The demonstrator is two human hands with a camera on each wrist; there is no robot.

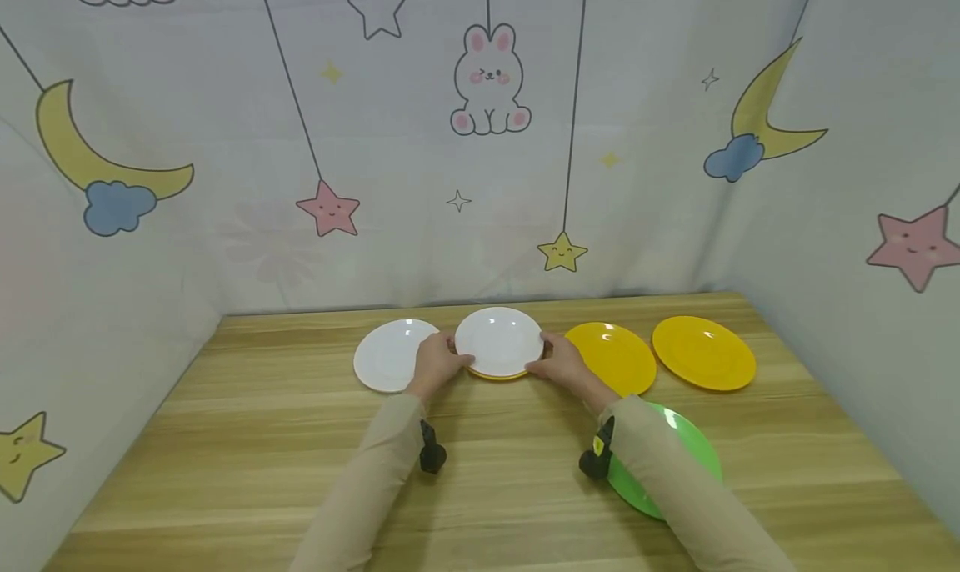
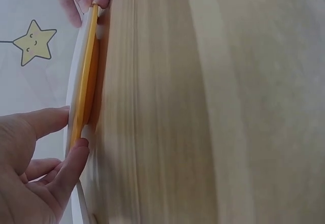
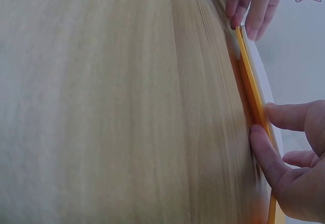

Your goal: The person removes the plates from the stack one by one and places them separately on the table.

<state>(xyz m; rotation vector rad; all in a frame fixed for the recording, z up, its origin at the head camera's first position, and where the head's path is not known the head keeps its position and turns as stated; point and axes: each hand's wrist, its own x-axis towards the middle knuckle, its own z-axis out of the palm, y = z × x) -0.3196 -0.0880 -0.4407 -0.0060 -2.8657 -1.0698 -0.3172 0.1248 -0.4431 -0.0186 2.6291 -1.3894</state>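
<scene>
A white plate [image 1: 498,341] lies on top of a yellow plate [image 2: 90,76], whose rim shows just below it. My left hand [image 1: 437,362] pinches the pair at the left edge, and my right hand [image 1: 562,362] pinches it at the right edge. In both wrist views the fingers grip the rims from above and below. Whether the yellow plate touches the table is hard to tell. Beside my left hand lies another white plate [image 1: 386,355], partly covered by that hand. Right of my right hand is a second yellow plate [image 1: 613,358].
Farther right on the wooden table [image 1: 247,439] lies another yellow plate [image 1: 703,353]. A green plate [image 1: 702,451] sits under my right forearm, partly hidden by the sleeve. Cloth walls [image 1: 420,138] printed with stars and moons stand behind the table and at both sides.
</scene>
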